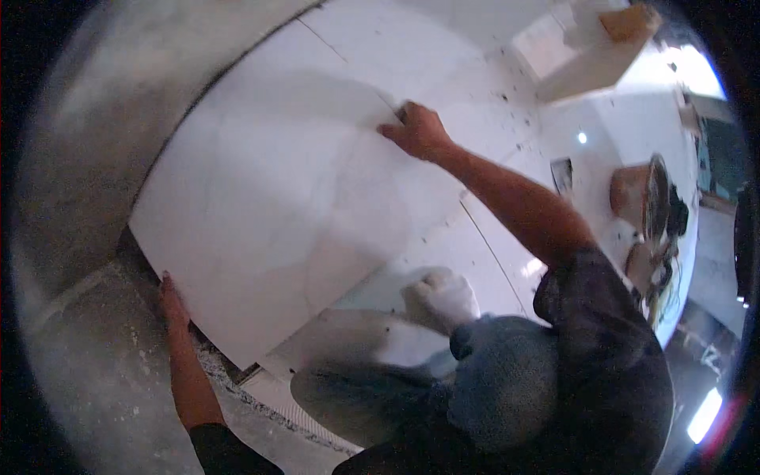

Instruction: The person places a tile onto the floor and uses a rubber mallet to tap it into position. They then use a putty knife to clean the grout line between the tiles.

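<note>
A large white tile lies in the middle, over a gap of dark rough bedding along its lower left. My left hand is at that tile's left edge, fingers stretched out along it and touching it. Farther forward, my right hand is closed over a small dark thing on the tile's far right part, by a thin seam; what it is, I cannot make out.
Bare concrete borders the left side. My jeans-covered knee and a pale foot or shoe are low centre. Laid white tiles continue right, with a bucket, tools, a dark rectangular piece and a cardboard piece.
</note>
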Motion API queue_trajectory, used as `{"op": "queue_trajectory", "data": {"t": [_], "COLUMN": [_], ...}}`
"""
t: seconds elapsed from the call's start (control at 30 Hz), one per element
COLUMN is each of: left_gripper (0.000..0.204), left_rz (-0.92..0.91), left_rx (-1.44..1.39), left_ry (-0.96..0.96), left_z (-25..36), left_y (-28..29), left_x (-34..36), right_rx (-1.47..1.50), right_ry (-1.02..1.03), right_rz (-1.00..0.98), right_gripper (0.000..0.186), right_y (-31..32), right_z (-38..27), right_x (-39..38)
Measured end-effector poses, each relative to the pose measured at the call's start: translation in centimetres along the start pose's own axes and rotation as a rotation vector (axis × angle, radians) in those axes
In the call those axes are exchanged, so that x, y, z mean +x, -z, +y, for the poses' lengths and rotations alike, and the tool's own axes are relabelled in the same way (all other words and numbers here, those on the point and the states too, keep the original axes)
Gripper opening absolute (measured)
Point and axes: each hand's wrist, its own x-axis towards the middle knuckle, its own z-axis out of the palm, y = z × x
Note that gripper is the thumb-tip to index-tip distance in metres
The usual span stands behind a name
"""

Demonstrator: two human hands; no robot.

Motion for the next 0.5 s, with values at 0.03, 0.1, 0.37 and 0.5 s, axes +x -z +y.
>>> {"op": "queue_trajectory", "data": {"t": [0.03, 0.1, 0.37, 0.5], "left_gripper": [0.067, 0.065, 0.065, 0.062], "left_rz": [0.032, 0.062, 0.090, 0.193], "left_rx": [-0.115, -0.217, -0.174, -0.094], "left_ry": [0.083, 0.171, 0.014, 0.011], "left_z": [0.2, 0.8, 0.7, -1.4], "left_y": [-0.2, -0.9, -1.8, -1.1], "left_x": [0.0, -0.7, -1.0, -0.1], "right_rx": [-0.019, -0.045, -0.041, -0.077], "right_ry": [0.017, -0.023, -0.075, -0.091], "right_rz": [0.019, -0.065, -0.151, -0.150], "right_gripper": [0.048, 0.046, 0.050, 0.045], "right_y": [0.3, 0.8, 1.4, 0.9], "right_z": [0.1, -0.1, -2.3, -2.1], "right_x": [0.1, 0.1, -0.8, -0.7]}}
